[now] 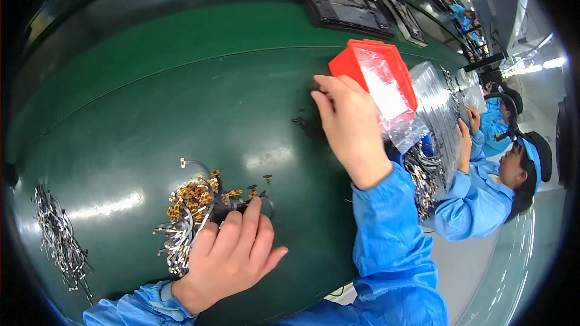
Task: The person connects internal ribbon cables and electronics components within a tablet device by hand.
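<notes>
My left hand [232, 250] lies palm down over a heap of short flat cables [192, 202] with orange-brown and silvery connector ends. Its fingers are stretched out across the heap's right side, the thumb apart, and the palm hides part of the cables. Farther forward, my right hand [353, 124] is raised beside a red plastic bin [409, 78]. Thumb and index finger come together in a pinch; whatever they hold is too dark and small to name. Several small black pieces [300, 122] lie on the green table [157, 121], left of that hand.
A transparent plastic bag [386, 93] hangs over the bin's edge. Grey cables [422, 172] and transparent strips [436, 105] lie to the right. Another cable bundle [60, 235] is at far left. Black trays [347, 6] stand at the back. A co-worker in blue [477, 199] sits at right.
</notes>
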Demonstrator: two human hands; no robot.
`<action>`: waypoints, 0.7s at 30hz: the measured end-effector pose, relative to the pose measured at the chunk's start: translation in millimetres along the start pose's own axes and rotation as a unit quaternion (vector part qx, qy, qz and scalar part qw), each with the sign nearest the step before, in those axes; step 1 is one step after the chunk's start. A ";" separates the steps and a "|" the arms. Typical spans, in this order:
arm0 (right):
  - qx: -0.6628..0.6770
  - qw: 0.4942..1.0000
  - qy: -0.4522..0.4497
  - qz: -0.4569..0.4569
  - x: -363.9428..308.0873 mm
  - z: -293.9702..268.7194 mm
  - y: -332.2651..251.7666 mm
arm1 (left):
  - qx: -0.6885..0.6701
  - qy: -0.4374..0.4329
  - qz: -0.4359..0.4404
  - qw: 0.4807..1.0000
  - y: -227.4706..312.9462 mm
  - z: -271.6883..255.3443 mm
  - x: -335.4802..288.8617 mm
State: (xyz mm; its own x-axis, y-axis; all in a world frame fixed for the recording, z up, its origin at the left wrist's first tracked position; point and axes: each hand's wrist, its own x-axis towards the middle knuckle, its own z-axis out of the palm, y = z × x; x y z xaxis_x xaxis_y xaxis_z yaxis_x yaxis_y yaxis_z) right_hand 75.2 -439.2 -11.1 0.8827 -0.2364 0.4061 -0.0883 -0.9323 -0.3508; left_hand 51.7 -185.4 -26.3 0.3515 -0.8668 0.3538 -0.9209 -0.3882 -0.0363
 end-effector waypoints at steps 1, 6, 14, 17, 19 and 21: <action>-0.039 0.999 -0.008 0.002 3.6 4.5 2.4 | 0.001 0.005 0.004 1.000 0.8 0.1 -0.4; -0.027 0.999 0.018 0.027 1.8 14.6 1.0 | 0.006 0.004 0.007 1.000 1.1 0.6 -1.8; 0.070 0.973 -0.053 -0.212 -72.6 -14.0 -20.6 | 0.030 0.009 0.004 0.999 -3.2 -1.5 -3.0; 0.080 0.979 -0.079 -0.168 -92.0 -26.3 -15.7 | 0.022 0.015 0.017 1.000 -2.3 -0.4 -0.3; 0.108 0.988 -0.056 -0.091 -96.5 -28.0 -15.8 | 0.031 0.011 0.013 0.999 -2.5 -2.0 -0.2; 0.140 0.988 -0.051 -0.042 -95.1 -29.3 -15.1 | 0.020 0.000 0.014 1.000 -0.4 0.1 -4.9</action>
State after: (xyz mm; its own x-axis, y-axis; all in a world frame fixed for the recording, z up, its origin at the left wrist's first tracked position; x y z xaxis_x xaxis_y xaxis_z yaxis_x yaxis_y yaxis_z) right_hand -21.0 -410.7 -19.7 0.9246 -0.1202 0.3615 0.1052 -0.8316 -0.5453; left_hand 50.3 -181.0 -28.2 0.3248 -0.8777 0.3523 -0.9232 -0.3752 -0.0834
